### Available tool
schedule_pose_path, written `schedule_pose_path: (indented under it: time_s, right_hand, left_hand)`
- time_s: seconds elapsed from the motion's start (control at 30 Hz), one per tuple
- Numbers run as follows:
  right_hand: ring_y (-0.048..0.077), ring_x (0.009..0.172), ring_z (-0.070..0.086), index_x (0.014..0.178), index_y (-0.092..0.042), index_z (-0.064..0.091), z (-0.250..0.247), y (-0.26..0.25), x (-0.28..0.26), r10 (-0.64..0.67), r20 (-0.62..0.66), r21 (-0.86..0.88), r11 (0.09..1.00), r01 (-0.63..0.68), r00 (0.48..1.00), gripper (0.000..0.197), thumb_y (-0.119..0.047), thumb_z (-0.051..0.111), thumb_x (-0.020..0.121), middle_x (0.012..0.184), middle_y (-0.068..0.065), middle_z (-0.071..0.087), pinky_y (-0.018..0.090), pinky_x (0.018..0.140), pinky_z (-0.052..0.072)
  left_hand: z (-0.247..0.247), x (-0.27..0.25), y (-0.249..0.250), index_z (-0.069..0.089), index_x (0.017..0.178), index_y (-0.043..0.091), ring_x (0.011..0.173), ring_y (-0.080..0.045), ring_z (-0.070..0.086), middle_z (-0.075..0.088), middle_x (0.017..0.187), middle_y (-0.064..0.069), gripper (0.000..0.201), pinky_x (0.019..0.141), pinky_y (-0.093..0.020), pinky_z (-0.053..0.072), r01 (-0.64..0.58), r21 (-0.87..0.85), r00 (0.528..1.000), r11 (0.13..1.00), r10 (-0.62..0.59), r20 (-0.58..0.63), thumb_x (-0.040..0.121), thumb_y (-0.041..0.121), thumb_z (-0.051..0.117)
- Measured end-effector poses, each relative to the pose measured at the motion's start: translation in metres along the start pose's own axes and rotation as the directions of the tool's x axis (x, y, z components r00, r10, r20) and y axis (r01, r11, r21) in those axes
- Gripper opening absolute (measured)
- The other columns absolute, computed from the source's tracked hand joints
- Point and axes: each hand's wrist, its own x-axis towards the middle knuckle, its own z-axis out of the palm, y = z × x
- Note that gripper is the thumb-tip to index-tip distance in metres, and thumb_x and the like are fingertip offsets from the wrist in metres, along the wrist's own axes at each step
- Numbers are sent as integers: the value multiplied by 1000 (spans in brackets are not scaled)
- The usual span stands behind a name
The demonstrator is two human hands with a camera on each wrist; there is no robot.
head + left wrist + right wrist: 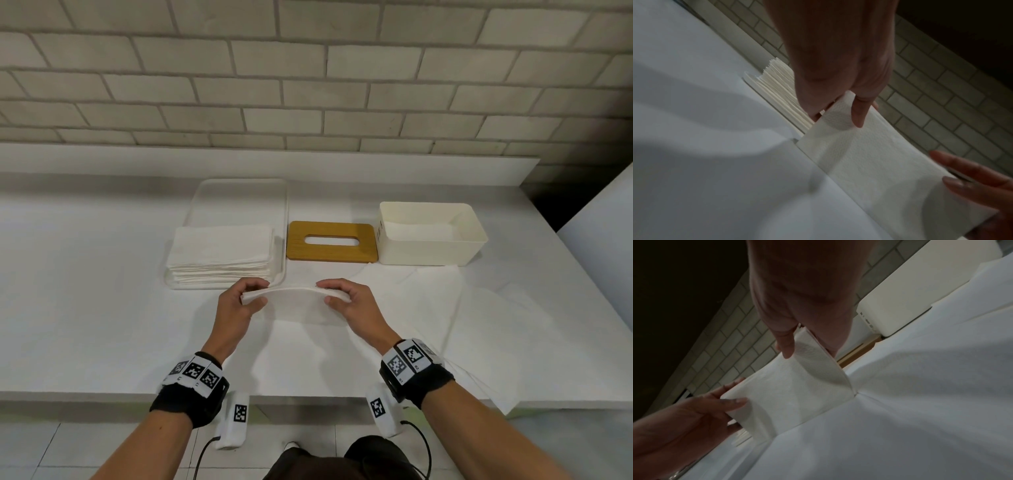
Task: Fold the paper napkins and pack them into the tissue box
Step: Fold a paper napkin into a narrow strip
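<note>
A folded white napkin [294, 301] hangs just above the table, bowed upward between both hands. My left hand [251, 291] pinches its left end between thumb and fingers; my right hand [334, 291] pinches its right end. The wrist views show the same napkin [869, 155] [789, 394] with a thumb on its near face at each end. The white tissue box [431, 236] stands open at the back right, with white napkins in its bottom. Its wooden lid [331, 241] with an oval slot lies flat to the left of it.
A stack of unfolded napkins [221, 253] sits in a clear tray [239, 195] at the back left. Larger unfolded sheets [479, 315] lie spread over the right part of the table, reaching its front edge. A brick wall rises behind the counter.
</note>
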Motion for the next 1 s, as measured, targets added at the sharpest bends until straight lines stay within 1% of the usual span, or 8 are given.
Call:
schedule_pose_path:
  time_s: [0.1,0.17,0.3,0.47,0.57,0.7,0.9,1.0]
  right_hand:
    - [17,107,62,123,-27,60,-2,10,-1,58,-26,43,997,-56,998,47,1,67,86,115,-1,65,32,91,54]
    - [23,105,63,121,-26,60,-1,17,-1,98,-52,47,994,-96,994,44,0,66,86,115,1,65,37,88,56]
    - [15,90,62,101,-20,68,-1,13,-1,71,-106,35,997,-68,992,20,-4,59,92,95,-7,67,23,77,49]
    - [19,103,60,114,-20,64,-1,17,-2,82,-64,33,996,-80,995,29,-3,60,91,114,-1,64,24,82,51]
    - [24,104,60,115,-19,61,-1,20,-4,48,-89,-11,999,-49,995,24,-7,54,96,113,3,64,27,85,50]
    - [19,109,58,122,-22,57,0,15,-5,5,-69,3,1000,-5,998,30,-6,50,98,122,0,60,29,90,51]
    - [14,120,54,114,-27,65,-4,12,-5,-49,-58,-83,996,44,997,38,1,45,98,126,-1,62,21,98,43]
    - [16,118,55,115,-25,65,-4,10,-4,-35,-51,-58,998,32,998,35,-1,45,98,127,0,62,21,96,45]
  left_hand:
    - [0,0,-3,68,94,18,90,-1,60,68,100,9,30,75,-9,44,-1,29,1000,1000,1,-7,80,-8,66]
    - [0,0,-5,66,101,20,89,-5,57,66,105,10,34,73,-5,43,8,21,1000,1000,-7,-25,81,-8,66]
    - [-1,-1,-4,66,107,20,99,-11,60,66,107,8,37,83,-22,47,11,-52,999,999,-14,-46,82,-6,67]
    - [1,-4,-9,60,116,23,91,-14,58,63,96,0,49,78,-25,48,22,-90,999,996,-26,-38,81,-11,64]
    - [1,-3,-13,60,114,29,102,-21,59,64,111,4,43,84,-30,48,6,-31,1000,999,-7,-26,87,-5,61]
    - [2,-4,-12,56,121,28,116,-24,55,59,123,7,45,93,-42,47,-87,39,996,995,86,8,90,-5,56]
    - [1,-6,-11,65,108,32,111,-5,56,62,120,-1,31,87,-20,42,-186,160,983,969,183,32,88,11,55]
    - [1,-4,-10,66,109,30,114,-11,56,62,122,0,32,91,-26,44,-168,147,986,975,165,32,88,9,55]
